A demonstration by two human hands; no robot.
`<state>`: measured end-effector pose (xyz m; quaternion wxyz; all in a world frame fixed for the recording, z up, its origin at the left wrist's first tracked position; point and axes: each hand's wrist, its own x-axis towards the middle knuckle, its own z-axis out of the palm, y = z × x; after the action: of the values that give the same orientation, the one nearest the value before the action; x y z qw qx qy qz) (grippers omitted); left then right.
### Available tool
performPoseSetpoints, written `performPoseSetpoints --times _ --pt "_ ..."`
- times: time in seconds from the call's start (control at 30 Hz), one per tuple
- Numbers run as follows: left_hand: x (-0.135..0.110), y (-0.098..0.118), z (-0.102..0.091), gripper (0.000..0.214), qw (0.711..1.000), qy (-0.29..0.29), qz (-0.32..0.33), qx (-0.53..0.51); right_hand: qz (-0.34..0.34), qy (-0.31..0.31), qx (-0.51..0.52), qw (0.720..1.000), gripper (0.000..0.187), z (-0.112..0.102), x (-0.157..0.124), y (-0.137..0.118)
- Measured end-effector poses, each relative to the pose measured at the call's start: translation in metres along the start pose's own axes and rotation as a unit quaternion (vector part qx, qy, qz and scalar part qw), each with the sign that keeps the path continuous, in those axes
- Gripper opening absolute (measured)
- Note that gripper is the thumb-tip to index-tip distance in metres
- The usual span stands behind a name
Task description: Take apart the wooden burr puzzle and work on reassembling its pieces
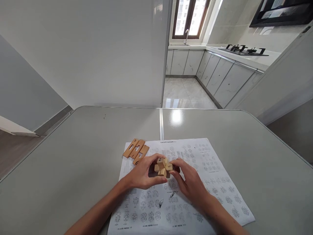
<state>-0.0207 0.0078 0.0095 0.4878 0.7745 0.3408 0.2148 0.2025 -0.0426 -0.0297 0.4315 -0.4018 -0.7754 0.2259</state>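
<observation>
Both my hands hold a small wooden interlocking puzzle point(163, 167) made of crossed, numbered blocks, just above a printed instruction sheet point(210, 169). My left hand point(141, 176) has its fingers curled round the puzzle's left side. From the right, my right hand point(189, 182) pinches the puzzle with thumb and fingertips. Three loose flat wooden pieces point(136, 151) with notches and black numbers lie side by side at the sheet's upper left corner, a short way beyond my left hand.
The sheet lies on a grey table point(73, 156) with a seam down its middle and rounded far corners. Behind it stands a white wall panel point(97, 52). Beyond, on the right, a kitchen has white cabinets point(220, 75), a gas hob point(244, 50) and a window.
</observation>
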Motion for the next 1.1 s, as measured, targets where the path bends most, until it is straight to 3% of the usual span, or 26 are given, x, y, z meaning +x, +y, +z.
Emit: performPoseSetpoints --times 0.17,0.53,0.77,0.93,1.1 --pt "0.0 -0.0018 -0.0026 0.061 0.999 -0.027 -0.001 -0.045 -0.023 -0.008 0.004 1.0 0.02 -0.0011 0.0012 0.0007" --pt "0.0016 0.0002 -0.0041 0.069 0.997 -0.022 0.012 -0.073 -0.018 0.008 0.026 0.999 0.031 -0.0008 0.0034 0.0003" --pt "-0.0001 -0.0057 -0.0018 0.056 0.999 -0.013 0.014 -0.029 -0.005 -0.029 0.02 0.999 0.09 -0.0026 0.0022 -0.0049" --pt "0.0005 -0.0084 0.0019 0.058 0.999 -0.012 0.04 -0.016 -0.019 -0.042 0.0 0.999 0.077 -0.0001 0.0039 -0.0071" --pt "0.0007 -0.0048 -0.0004 0.052 1.0 -0.013 0.011 -0.023 -0.006 -0.017 0.027 0.999 0.066 -0.0003 0.0052 -0.0077"
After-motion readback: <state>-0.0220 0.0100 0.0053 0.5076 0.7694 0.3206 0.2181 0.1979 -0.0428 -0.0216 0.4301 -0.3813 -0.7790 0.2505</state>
